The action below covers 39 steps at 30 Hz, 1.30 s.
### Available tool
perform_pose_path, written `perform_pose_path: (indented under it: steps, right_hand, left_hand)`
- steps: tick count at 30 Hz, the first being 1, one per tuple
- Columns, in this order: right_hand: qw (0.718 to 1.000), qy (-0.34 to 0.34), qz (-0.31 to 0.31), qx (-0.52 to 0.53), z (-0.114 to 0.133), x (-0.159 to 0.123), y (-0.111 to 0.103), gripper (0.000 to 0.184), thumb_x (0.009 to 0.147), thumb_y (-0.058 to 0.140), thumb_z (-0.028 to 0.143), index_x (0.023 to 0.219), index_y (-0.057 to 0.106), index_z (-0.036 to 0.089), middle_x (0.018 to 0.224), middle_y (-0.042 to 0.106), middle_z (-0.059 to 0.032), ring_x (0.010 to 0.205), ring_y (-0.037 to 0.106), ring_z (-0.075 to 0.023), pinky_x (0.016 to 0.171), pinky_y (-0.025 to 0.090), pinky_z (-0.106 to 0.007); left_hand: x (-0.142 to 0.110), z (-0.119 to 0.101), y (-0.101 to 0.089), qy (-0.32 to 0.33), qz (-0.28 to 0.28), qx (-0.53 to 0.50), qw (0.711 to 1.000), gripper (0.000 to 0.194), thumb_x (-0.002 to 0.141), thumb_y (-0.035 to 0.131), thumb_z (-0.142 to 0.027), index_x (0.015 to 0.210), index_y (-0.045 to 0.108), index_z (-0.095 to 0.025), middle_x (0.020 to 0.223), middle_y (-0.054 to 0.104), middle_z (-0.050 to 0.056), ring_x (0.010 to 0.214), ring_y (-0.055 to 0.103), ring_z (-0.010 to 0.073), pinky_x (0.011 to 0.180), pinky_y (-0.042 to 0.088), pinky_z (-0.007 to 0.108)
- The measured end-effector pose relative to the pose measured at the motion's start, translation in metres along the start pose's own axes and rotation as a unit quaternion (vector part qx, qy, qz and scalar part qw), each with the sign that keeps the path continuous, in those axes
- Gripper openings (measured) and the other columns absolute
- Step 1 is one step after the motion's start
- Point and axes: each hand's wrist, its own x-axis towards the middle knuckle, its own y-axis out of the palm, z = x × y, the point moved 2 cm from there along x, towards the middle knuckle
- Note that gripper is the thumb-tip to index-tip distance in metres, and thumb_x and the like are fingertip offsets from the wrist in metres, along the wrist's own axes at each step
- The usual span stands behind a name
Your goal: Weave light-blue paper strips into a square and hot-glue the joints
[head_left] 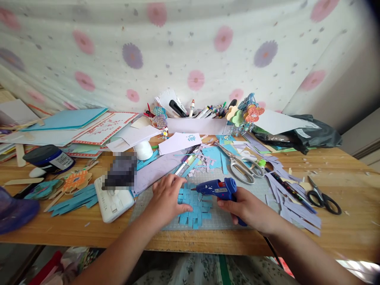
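My right hand [247, 206] is wrapped around the handle of a blue glue gun [218, 189], whose nozzle points left. The nozzle tip is over the upper part of a woven mat of blue paper strips [194, 213]; I cannot tell whether it touches. Thumb and fingers apart, my left hand [168, 198] rests at the woven piece's left edge, its thumb lying on the strips. Underneath is a grey gridded cutting mat [221, 219]. Just beyond the glue gun lie large silver scissors [242, 166] with their blades pointing away.
Lavender paper strips [297, 209] and black-handled scissors [322, 198] lie at right. At left are a white power bank [114, 204], loose blue strips [77, 201] and a dark jar [50, 158]. Behind stand pens [208, 112] in a holder. A black cord hangs below my right forearm.
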Motion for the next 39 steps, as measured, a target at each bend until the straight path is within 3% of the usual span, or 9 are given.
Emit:
perform_pose_path:
  steps: [6, 11, 14, 18, 22, 26, 31, 39]
  right_hand:
    - [1.0, 0.001, 0.009, 0.004, 0.001, 0.005, 0.001, 0.028, 0.078, 0.061, 0.041, 0.087, 0.053, 0.015, 0.07, 0.048, 0.0034, 0.048, 0.045, -0.0071, 0.047, 0.037, -0.021]
    - [0.998, -0.014, -0.009, 0.067, 0.002, 0.0, -0.008, 0.035, 0.074, 0.066, 0.046, 0.087, 0.053, 0.016, 0.078, 0.054, 0.0019, 0.049, 0.047, -0.0061, 0.048, 0.039, -0.021]
    - [0.994, -0.017, -0.029, 0.107, 0.008, -0.004, -0.019, 0.039, 0.069, 0.071, 0.047, 0.084, 0.055, 0.015, 0.069, 0.054, 0.0027, 0.046, 0.049, -0.0067, 0.047, 0.037, -0.021]
    - [0.991, -0.031, -0.008, 0.128, 0.022, -0.012, -0.031, 0.039, 0.067, 0.073, 0.046, 0.084, 0.058, 0.014, 0.06, 0.053, 0.0015, 0.046, 0.049, -0.0084, 0.045, 0.038, -0.021]
    - [0.997, -0.043, 0.016, 0.056, 0.03, -0.021, -0.038, 0.034, 0.066, 0.074, 0.042, 0.08, 0.059, 0.015, 0.077, 0.058, -0.003, 0.052, 0.051, -0.0089, 0.046, 0.044, -0.021]
    - [0.998, -0.028, 0.052, -0.033, 0.031, -0.026, -0.037, 0.029, 0.069, 0.07, 0.041, 0.079, 0.059, 0.016, 0.069, 0.054, -0.0011, 0.055, 0.05, -0.0109, 0.049, 0.047, -0.022]
    - [0.986, -0.077, 0.078, -0.124, 0.036, -0.029, -0.03, 0.015, 0.077, 0.063, 0.031, 0.077, 0.058, 0.017, 0.062, 0.048, 0.0019, 0.056, 0.046, -0.0105, 0.051, 0.04, -0.021]
    - [0.975, -0.101, 0.034, -0.195, 0.036, -0.037, -0.022, 0.015, 0.08, 0.059, 0.033, 0.084, 0.057, 0.019, 0.071, 0.054, -0.0002, 0.065, 0.05, -0.014, 0.058, 0.045, -0.024]
  left_hand:
    - [-0.003, -0.003, 0.0, 0.015, -0.007, -0.017, 1.0, 0.052, 0.061, 0.082, -0.032, 0.102, 0.051, -0.024, 0.105, 0.059, 0.004, 0.103, 0.054, 0.0283, 0.083, 0.037, 0.043]
    - [-0.004, -0.004, -0.001, 0.032, -0.02, -0.025, 0.999, 0.044, 0.066, 0.079, -0.021, 0.098, 0.049, -0.023, 0.098, 0.062, 0.001, 0.095, 0.057, 0.0249, 0.081, 0.038, 0.042]
    - [-0.008, -0.005, -0.001, 0.06, -0.065, -0.029, 0.996, 0.035, 0.069, 0.074, -0.014, 0.092, 0.049, -0.022, 0.089, 0.062, 0.0, 0.087, 0.058, 0.0222, 0.078, 0.041, 0.039]
    - [-0.018, -0.006, -0.004, 0.114, -0.129, -0.09, 0.981, 0.02, 0.078, 0.061, -0.01, 0.084, 0.047, -0.022, 0.078, 0.058, -0.002, 0.075, 0.056, 0.0163, 0.07, 0.045, 0.031]
    - [-0.026, -0.009, -0.008, 0.147, -0.155, -0.135, 0.967, 0.015, 0.084, 0.055, -0.01, 0.082, 0.047, -0.022, 0.078, 0.058, 0.0, 0.075, 0.056, 0.0152, 0.069, 0.046, 0.029]
    - [-0.03, -0.013, -0.01, 0.163, -0.181, -0.136, 0.96, 0.017, 0.082, 0.054, -0.007, 0.08, 0.048, -0.022, 0.077, 0.06, 0.0, 0.075, 0.057, 0.0144, 0.071, 0.047, 0.029]
    - [-0.033, -0.018, -0.012, 0.196, -0.205, -0.132, 0.95, 0.02, 0.081, 0.052, -0.001, 0.078, 0.046, -0.021, 0.078, 0.06, 0.001, 0.076, 0.055, 0.0144, 0.072, 0.047, 0.03]
    - [-0.038, -0.026, -0.019, 0.205, -0.223, -0.13, 0.944, 0.02, 0.08, 0.052, -0.001, 0.079, 0.046, -0.021, 0.078, 0.059, 0.002, 0.076, 0.056, 0.0144, 0.07, 0.047, 0.029]
